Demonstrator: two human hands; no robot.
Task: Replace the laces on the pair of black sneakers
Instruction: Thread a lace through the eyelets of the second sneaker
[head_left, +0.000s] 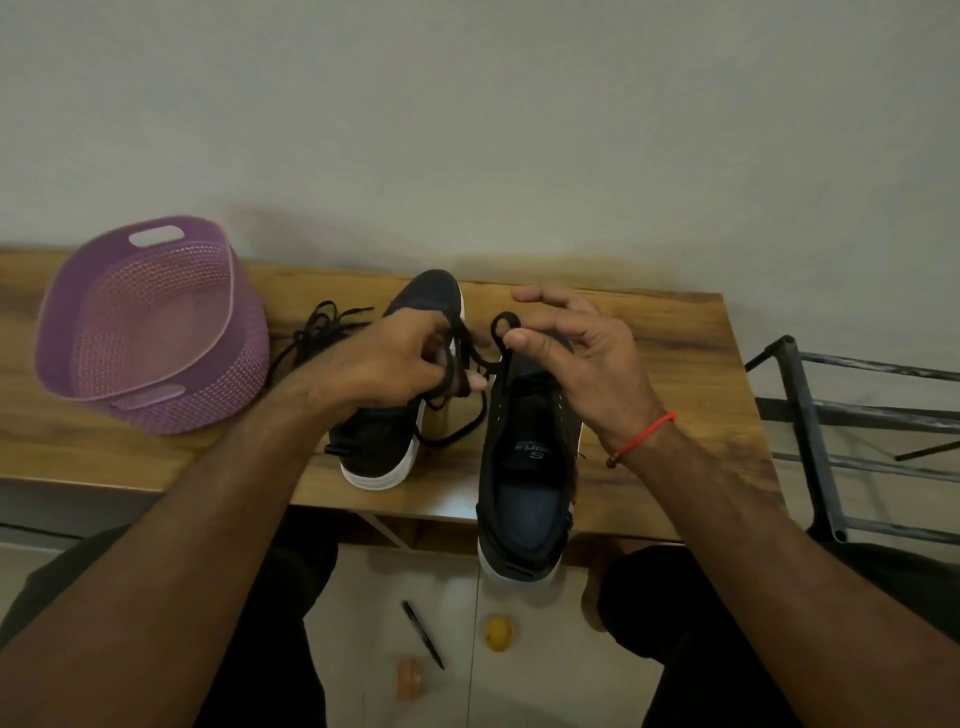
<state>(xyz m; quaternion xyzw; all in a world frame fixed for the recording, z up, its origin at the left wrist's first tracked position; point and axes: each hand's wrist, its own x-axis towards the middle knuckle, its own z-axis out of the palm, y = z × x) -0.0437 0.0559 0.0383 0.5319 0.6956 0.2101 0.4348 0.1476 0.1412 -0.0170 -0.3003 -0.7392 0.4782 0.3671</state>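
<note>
The left hand (395, 358) grips a bunch of black lace (467, 364) while the right hand (582, 353) pinches its looped end just above the unlaced sneaker (524, 467), whose length runs away from the person, eyelets directly under the nearer right hand.

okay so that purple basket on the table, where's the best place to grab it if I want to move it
Take the purple basket by the slot handle in its near rim, coming from the front. It lies tipped with its opening facing up and toward you, so that slot is the closest grip; the far slot works too.
</note>
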